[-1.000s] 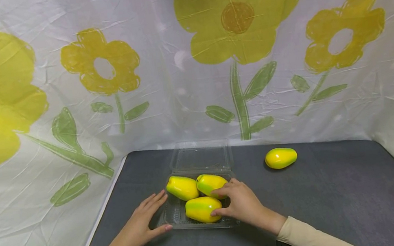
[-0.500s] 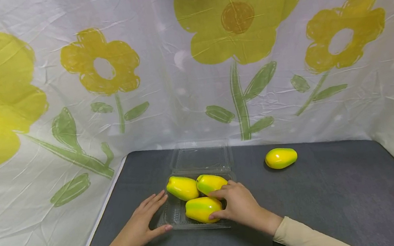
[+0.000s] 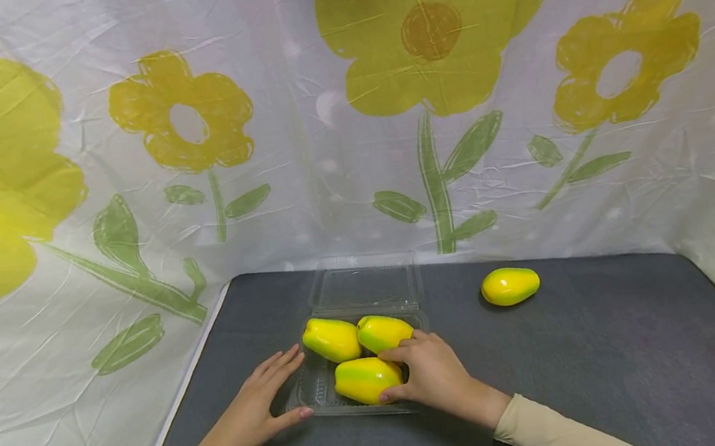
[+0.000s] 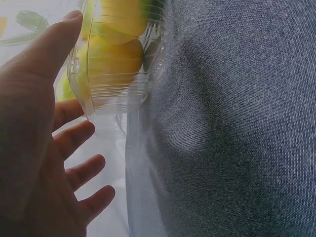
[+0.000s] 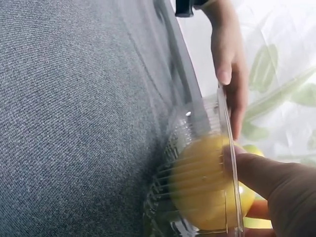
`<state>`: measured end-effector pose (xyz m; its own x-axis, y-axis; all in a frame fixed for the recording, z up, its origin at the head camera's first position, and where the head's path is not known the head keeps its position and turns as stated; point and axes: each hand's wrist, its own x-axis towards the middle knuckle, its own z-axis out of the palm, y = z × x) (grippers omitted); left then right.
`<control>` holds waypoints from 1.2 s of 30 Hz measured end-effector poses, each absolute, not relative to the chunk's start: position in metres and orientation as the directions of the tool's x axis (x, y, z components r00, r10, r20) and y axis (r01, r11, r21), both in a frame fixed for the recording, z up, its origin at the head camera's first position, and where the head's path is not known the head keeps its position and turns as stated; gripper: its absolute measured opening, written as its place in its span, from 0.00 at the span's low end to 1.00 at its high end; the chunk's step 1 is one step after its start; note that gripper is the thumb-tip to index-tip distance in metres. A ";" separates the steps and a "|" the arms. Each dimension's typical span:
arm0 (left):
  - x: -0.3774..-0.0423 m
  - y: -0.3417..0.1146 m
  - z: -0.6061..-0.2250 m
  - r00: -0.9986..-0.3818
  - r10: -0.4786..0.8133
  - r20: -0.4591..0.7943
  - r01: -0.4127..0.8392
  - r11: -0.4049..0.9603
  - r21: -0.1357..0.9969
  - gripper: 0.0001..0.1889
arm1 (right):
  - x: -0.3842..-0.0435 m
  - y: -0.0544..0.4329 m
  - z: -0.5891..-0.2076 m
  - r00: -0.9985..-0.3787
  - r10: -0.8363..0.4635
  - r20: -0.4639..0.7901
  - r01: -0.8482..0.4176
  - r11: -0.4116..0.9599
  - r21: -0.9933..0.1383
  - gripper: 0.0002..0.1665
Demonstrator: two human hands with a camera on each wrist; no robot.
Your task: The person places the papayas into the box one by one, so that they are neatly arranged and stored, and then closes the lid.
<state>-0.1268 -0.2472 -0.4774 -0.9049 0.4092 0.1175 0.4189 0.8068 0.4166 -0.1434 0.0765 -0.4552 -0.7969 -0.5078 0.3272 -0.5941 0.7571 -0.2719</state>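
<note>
A clear plastic clamshell box (image 3: 320, 398) stands with its lid (image 3: 365, 287) tipped back. Inside it lie three glossy yellow-green papayas: one at the back left (image 3: 332, 340), one at the back right (image 3: 383, 332) and one in front (image 3: 366, 381). My right hand (image 3: 439, 373) holds the front papaya by its right end, thumb on the near side, fingers on the far side. In the right wrist view the thumb (image 5: 256, 170) reaches over the box rim onto this papaya. My left hand (image 3: 262, 402), fingers extended and thumb spread, steadies the box's left edge.
Another papaya (image 3: 510, 287) lies on the dark grey tabletop (image 3: 589, 365), to the right of the box. A white cloth (image 3: 295, 149) printed with yellow flowers hangs behind and beside the table.
My right hand has shifted slightly left with the front papaya, which moved a little left at the end. The left hand has stayed in place.
</note>
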 end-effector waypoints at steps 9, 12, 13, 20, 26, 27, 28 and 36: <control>-0.126 -0.247 -0.477 -0.904 0.409 0.123 0.422 0.810 0.408 0.47 | -0.142 0.077 -0.459 -0.792 -0.498 0.352 -0.599 0.746 -0.291 0.33; -0.126 -0.246 -0.477 -0.905 0.407 0.125 0.421 0.812 0.405 0.47 | -0.141 0.077 -0.459 -0.796 -0.491 0.353 -0.594 0.745 -0.304 0.33; -0.126 -0.246 -0.477 -0.905 0.407 0.126 0.421 0.812 0.404 0.47 | -0.141 0.076 -0.459 -0.798 -0.488 0.353 -0.592 0.744 -0.310 0.33; -0.126 -0.247 -0.476 -0.906 0.407 0.117 0.417 0.808 0.416 0.47 | -0.140 0.073 -0.457 -0.793 -0.474 0.383 -0.599 0.722 -0.346 0.34; -0.126 -0.247 -0.476 -0.906 0.410 0.110 0.416 0.805 0.423 0.47 | -0.141 0.068 -0.460 -0.792 -0.463 0.399 -0.598 0.722 -0.349 0.33; -0.126 -0.247 -0.476 -0.906 0.410 0.108 0.415 0.805 0.423 0.47 | -0.141 0.067 -0.461 -0.793 -0.460 0.398 -0.595 0.723 -0.350 0.33; -0.127 -0.247 -0.476 -0.906 0.410 0.107 0.414 0.806 0.423 0.47 | -0.141 0.066 -0.462 -0.794 -0.458 0.400 -0.594 0.724 -0.351 0.33; -0.127 -0.247 -0.476 -0.908 0.406 0.099 0.408 0.810 0.422 0.48 | -0.143 0.058 -0.465 -0.781 -0.457 0.426 -0.610 0.705 -0.363 0.34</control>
<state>-0.1273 -0.2465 -0.4759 -0.9083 0.4063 0.0995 0.4083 0.8095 0.4218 -0.1430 0.0584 -0.4650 -0.7811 -0.4570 0.4255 -0.6098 0.7048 -0.3625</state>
